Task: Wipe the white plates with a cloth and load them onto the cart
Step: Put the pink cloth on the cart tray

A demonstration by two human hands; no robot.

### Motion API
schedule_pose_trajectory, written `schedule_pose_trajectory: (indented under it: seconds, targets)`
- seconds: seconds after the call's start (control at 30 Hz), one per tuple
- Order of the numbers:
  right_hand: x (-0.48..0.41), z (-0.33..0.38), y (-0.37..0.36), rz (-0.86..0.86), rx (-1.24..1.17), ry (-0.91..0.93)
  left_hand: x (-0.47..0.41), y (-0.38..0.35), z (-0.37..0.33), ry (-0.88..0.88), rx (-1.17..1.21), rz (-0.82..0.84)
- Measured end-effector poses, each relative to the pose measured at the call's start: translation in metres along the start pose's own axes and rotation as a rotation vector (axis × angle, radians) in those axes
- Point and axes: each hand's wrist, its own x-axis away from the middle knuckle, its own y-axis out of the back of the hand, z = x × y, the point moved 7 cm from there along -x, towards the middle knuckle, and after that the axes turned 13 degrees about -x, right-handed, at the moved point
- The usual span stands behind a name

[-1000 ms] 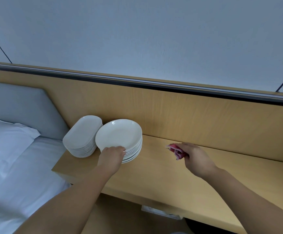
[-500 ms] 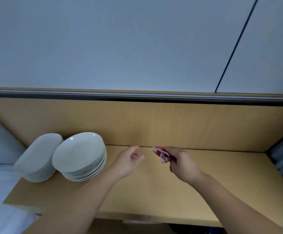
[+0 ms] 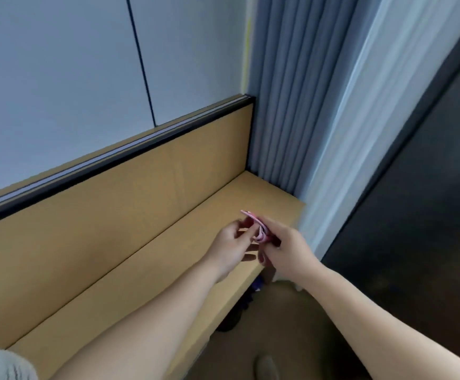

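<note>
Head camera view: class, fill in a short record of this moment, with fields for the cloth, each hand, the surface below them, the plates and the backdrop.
cloth: pink, folded, held above the wooden ledge
right hand: grips the cloth
left hand: fingers at the cloth's edge; cannot tell whether it grips
wooden ledge: beneath both hands, runs up to the curtain
plates: not in view
curtain: grey-blue, pleated, at the ledge's far end

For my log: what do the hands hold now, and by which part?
The right hand pinches the pink cloth by its lower end; for the left hand it cannot be told.
</note>
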Motion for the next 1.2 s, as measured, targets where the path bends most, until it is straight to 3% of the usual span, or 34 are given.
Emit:
schedule_pose_trajectory:
  seconds: [0.27,0.43,0.6,0.9,1.1,1.2]
  targets:
    - [0.141,0.010,0.102,-0.344,-0.036,-0.129,0.039,-0.152,-0.054,-0.090,0.081,0.404]
    - [0.229,0.031,0.175,-0.565,0.195,-0.062,0.092,-0.245,-0.108,-0.197,0.044,0.655]
    - [0.333,0.034,0.250,-0.672,0.028,-0.050,0.148,-0.355,-0.148,-0.262,0.004,0.871]
    - [0.514,0.028,0.377,-0.761,-0.147,-0.065,0.251,-0.553,-0.196,-0.358,-0.066,0.907]
    - [0.566,0.000,0.450,-0.745,-0.315,-0.102,0.259,-0.634,-0.212,-0.385,-0.111,0.949]
    - [0.575,-0.021,0.487,-0.871,-0.352,-0.134,0.247,-0.669,-0.213,-0.367,-0.117,0.964]
